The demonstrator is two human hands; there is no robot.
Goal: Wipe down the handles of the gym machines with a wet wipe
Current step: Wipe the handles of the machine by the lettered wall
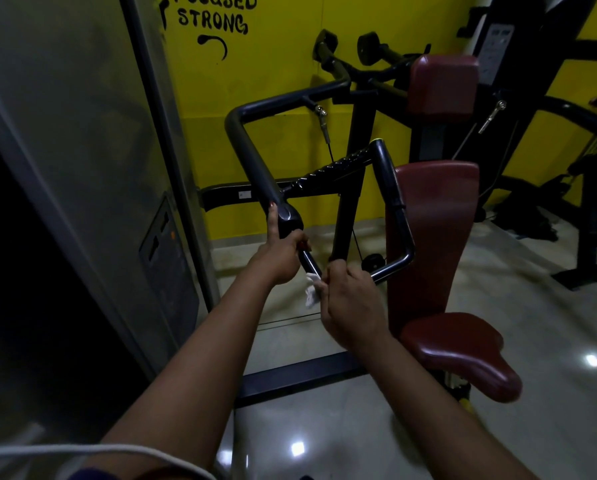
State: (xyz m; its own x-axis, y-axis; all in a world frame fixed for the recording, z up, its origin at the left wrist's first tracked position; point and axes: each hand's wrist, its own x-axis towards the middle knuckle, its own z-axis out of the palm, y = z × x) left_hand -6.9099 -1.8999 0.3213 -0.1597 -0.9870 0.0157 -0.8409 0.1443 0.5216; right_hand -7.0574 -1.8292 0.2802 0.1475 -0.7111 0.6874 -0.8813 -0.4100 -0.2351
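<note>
Where the right hand (349,306) clenches the wet wipe (311,289), most of the wipe is hidden. Only a crumpled white scrap shows at the fingertips, pressed against the lower end of the handle (252,157). Whether those fingers also wrap the bar is hard to tell. The left hand (279,259) grips the same handle just above, with its index finger laid straight along the bar and its palm covering that stretch. The left of the view sinks into darkness. The handle is a smooth matt black tube bent into an angular loop. Beside it, the seat (463,355) and backrest (435,220) are dark red padded vinyl. The polished floor (325,427) mirrors lights, and lettering on the yellow wall (273,71) is cut off at the top.
</note>
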